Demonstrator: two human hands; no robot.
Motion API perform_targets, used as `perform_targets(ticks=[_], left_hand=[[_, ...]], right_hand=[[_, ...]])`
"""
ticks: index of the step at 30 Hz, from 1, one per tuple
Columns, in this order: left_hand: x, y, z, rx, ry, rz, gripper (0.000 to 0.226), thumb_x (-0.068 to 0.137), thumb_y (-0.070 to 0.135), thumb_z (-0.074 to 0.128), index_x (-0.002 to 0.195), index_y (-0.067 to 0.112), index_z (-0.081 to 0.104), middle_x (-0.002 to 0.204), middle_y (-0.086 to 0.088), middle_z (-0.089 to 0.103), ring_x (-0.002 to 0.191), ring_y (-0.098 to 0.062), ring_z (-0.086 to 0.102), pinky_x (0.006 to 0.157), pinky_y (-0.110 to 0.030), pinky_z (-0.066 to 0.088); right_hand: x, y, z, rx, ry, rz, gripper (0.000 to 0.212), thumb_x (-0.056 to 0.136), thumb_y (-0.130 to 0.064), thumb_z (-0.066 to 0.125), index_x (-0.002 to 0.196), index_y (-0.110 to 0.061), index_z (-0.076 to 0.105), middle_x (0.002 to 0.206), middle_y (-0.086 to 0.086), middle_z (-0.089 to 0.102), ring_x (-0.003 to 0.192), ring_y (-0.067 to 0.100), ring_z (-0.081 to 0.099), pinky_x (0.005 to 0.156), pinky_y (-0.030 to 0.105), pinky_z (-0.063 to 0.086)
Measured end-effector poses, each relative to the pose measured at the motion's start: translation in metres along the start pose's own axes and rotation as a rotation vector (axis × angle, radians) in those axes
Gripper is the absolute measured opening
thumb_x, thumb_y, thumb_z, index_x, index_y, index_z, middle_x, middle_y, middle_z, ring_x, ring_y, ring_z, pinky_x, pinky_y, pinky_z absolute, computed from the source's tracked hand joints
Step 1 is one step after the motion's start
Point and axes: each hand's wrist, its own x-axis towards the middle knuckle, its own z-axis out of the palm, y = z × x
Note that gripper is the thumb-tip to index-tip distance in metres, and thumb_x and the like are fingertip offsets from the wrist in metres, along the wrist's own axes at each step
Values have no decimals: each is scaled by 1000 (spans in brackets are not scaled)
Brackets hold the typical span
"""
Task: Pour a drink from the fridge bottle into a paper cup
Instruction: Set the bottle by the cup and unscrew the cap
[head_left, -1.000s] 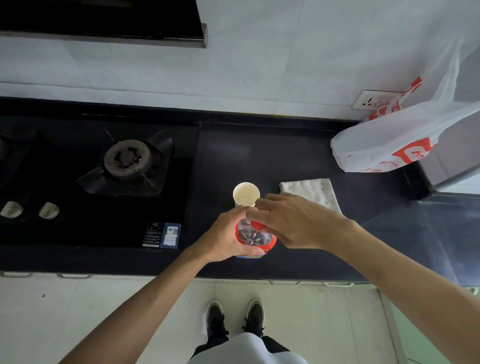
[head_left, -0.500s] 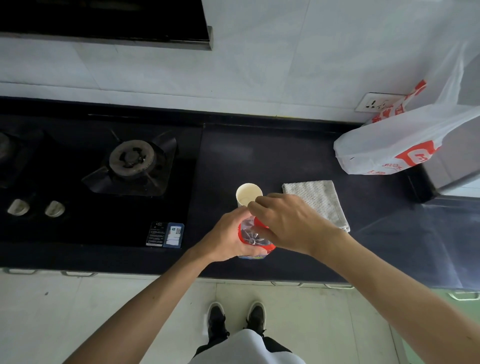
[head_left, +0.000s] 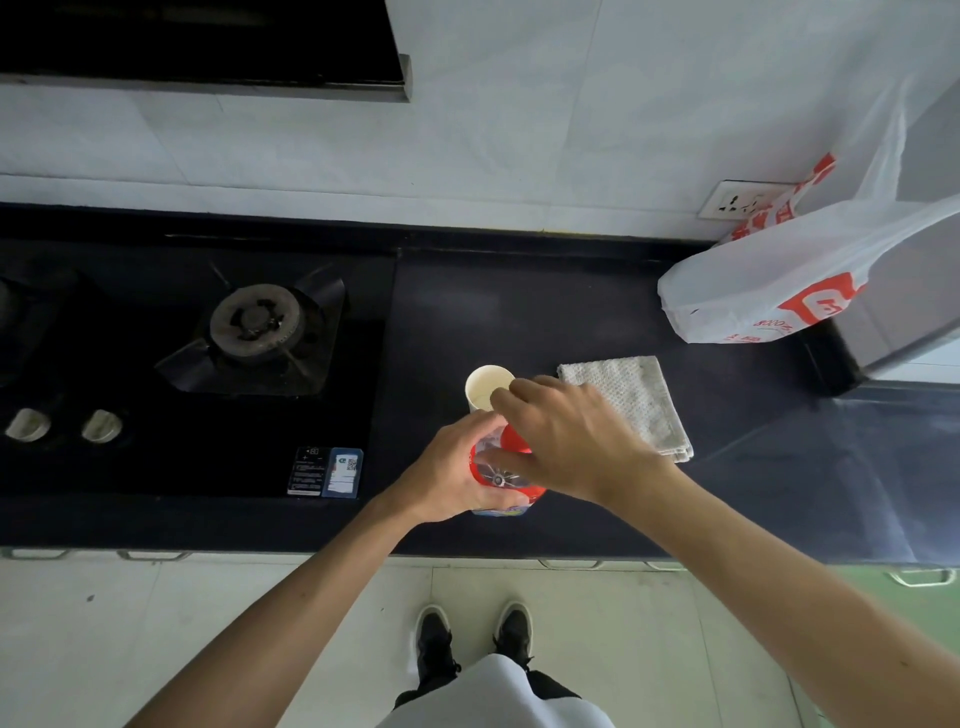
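A clear plastic bottle (head_left: 513, 441) with a red label stands upright on the black counter (head_left: 519, 312), near its front edge. My left hand (head_left: 452, 478) grips the bottle's body from the left. My right hand (head_left: 566, 436) lies over the bottle's top with its fingers and thumb curled round the neck; the cap is hidden under it. A white paper cup (head_left: 483, 387) stands upright just behind the bottle, and my right fingertips overlap its rim in the view. The cup looks empty.
A folded grey cloth (head_left: 631, 400) lies right of the cup. A white and red plastic bag (head_left: 769, 286) sits at the back right below a wall socket (head_left: 737, 200). A gas burner (head_left: 257, 322) and two knobs (head_left: 28, 423) lie to the left.
My right hand has turned slightly over the bottle's top, its fingertips now reaching further toward the cup. My left hand and the bottle stay where they were.
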Motion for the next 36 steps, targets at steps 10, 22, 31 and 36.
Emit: perform_targets(ticks=[10, 22, 31, 36], left_hand=[[-1, -1, 1, -12, 35, -56, 68, 63, 28, 95, 114, 43, 53, 111, 16, 66, 106, -3, 66, 86, -16, 54], [-2, -2, 2, -30, 39, -91, 67, 62, 25, 96, 111, 43, 53, 107, 18, 67, 103, 1, 66, 81, -13, 53], [0, -2, 1, -26, 17, -27, 77, 65, 29, 94, 130, 24, 55, 120, 10, 65, 114, -12, 64, 94, -28, 56], [-1, 0, 1, -42, 14, -63, 73, 65, 28, 94, 124, 36, 52, 118, 15, 65, 113, -3, 63, 89, -16, 53]], right_hand=[[-5, 8, -4, 48, -45, -158, 29, 79, -29, 79, 100, -11, 68, 78, 5, 61, 60, 24, 59, 42, 27, 35], [7, -1, 4, 88, 41, -106, 29, 87, -32, 47, 79, -9, 64, 72, 2, 58, 49, 23, 54, 43, 24, 22], [-1, 25, -4, 180, -166, -57, 38, 85, -49, 63, 99, -14, 62, 81, -2, 60, 65, 21, 55, 52, 35, 47], [-5, 27, -8, 242, -153, -159, 30, 85, -36, 64, 106, -14, 65, 92, 0, 60, 76, 21, 58, 54, 38, 52]])
